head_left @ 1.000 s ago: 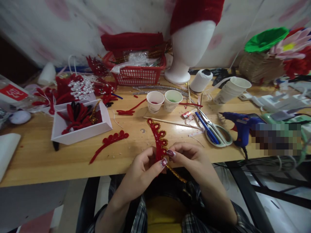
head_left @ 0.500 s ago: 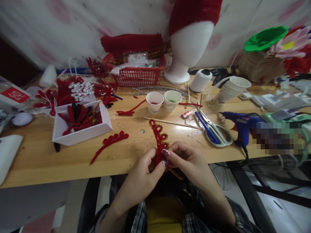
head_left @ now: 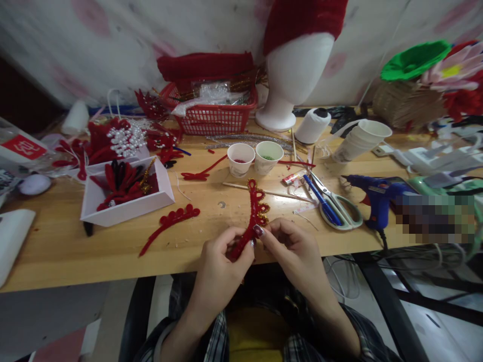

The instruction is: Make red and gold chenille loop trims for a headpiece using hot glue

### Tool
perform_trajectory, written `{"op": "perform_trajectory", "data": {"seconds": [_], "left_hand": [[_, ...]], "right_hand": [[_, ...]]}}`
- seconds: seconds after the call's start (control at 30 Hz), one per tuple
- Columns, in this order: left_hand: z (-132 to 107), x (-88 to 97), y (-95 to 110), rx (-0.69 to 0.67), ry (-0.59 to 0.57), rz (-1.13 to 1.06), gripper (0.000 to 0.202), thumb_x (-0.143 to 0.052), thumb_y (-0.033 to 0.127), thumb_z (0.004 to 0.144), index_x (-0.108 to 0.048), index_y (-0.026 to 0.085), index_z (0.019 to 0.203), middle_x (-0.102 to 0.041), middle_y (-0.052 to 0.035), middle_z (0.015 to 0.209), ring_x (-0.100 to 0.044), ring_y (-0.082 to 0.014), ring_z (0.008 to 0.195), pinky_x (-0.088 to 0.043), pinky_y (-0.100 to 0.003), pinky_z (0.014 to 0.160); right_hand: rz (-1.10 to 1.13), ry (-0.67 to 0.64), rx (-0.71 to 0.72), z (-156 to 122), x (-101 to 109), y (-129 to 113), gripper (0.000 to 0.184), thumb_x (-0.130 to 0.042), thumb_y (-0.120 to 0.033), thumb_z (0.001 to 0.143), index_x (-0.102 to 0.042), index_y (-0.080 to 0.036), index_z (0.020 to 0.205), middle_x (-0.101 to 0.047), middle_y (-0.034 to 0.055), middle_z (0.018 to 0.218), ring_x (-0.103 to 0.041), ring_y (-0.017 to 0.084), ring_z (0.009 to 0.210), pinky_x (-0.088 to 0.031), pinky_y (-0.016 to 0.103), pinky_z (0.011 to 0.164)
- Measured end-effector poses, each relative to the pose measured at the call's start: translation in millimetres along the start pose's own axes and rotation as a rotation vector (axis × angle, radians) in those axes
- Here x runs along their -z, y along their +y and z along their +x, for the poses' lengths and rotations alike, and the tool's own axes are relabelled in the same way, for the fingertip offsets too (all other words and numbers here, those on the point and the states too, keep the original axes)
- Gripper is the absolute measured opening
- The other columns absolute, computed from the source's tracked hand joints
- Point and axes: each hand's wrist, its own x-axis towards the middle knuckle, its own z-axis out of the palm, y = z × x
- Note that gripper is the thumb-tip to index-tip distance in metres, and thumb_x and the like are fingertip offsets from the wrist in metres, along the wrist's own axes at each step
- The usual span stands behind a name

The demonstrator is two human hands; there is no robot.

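Both my hands hold a red looped pipe-cleaner piece edged with gold tinsel [head_left: 255, 208] just above the near edge of the wooden table [head_left: 94, 246]. My left hand [head_left: 221, 266] is closed on its lower red stem. My right hand [head_left: 292, 246] pinches it a little higher, thumb and fingertip pressed on the red and gold loops. The upper end of the piece points away from me, tilted slightly left. A similar red looped piece [head_left: 169, 223] lies flat on the table left of my hands.
A white box of red pieces [head_left: 124, 193] stands at left, a red basket [head_left: 211, 110] and a white foam head [head_left: 294, 75] at the back. Two paper cups [head_left: 254, 157], scissors [head_left: 337, 203], a blue glue gun [head_left: 373, 193] and a thread spool [head_left: 311, 124] lie to the right.
The red and gold piece has swung more upright and a little to the right. The trailing gold tail seen below my hands earlier is out of sight now.
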Motion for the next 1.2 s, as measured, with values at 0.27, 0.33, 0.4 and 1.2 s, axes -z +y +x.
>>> {"op": "perform_trajectory", "data": {"seconds": [0.27,0.33,0.4,1.2], "left_hand": [[-3.8,-8.8,-9.5,-0.361,0.316,0.393,0.042,-0.068,0.017,0.085,-0.056,0.019,0.126,-0.074,0.0033,0.073,-0.069,-0.014,0.059,-0.056,-0.024,0.062],[-3.7,-9.2,-10.5,-0.484,0.373,0.484,0.04,-0.067,0.017,0.087,-0.056,0.02,0.126,-0.076,-0.0002,0.085,-0.072,-0.0149,0.066,-0.058,-0.025,0.067],[-2.8,-9.5,-11.0,-0.6,0.408,0.561,0.033,-0.065,0.016,0.089,-0.058,0.021,0.121,-0.077,-0.0045,0.099,-0.074,-0.0176,0.081,-0.058,-0.027,0.075],[10.7,-21.6,-9.7,-0.648,0.558,0.668,0.007,-0.065,0.013,0.089,-0.069,0.019,0.088,-0.07,-0.0016,0.082,-0.06,-0.0206,0.082,-0.036,-0.037,0.082]], "right_hand": [[0.025,0.095,-0.01,-0.3,-4.6,-1.1,0.031,-0.064,-0.042,0.089,-0.06,-0.02,0.067,-0.057,-0.0018,0.06,-0.05,0.013,0.057,-0.039,0.026,0.054],[0.017,0.129,0.005,0.6,-5.2,-1.7,0.032,-0.065,-0.041,0.089,-0.06,-0.02,0.066,-0.057,-0.0018,0.06,-0.05,0.013,0.057,-0.04,0.026,0.054],[0.012,0.16,0.014,1.9,-6.2,-2.3,0.032,-0.065,-0.041,0.088,-0.06,-0.02,0.065,-0.057,-0.0017,0.059,-0.05,0.013,0.057,-0.041,0.026,0.055],[0.308,0.287,-0.085,9.2,-21.7,4.6,0.044,-0.077,-0.056,0.074,-0.058,-0.021,0.056,-0.055,-0.002,0.049,-0.049,0.012,0.046,-0.043,0.024,0.046]]}}
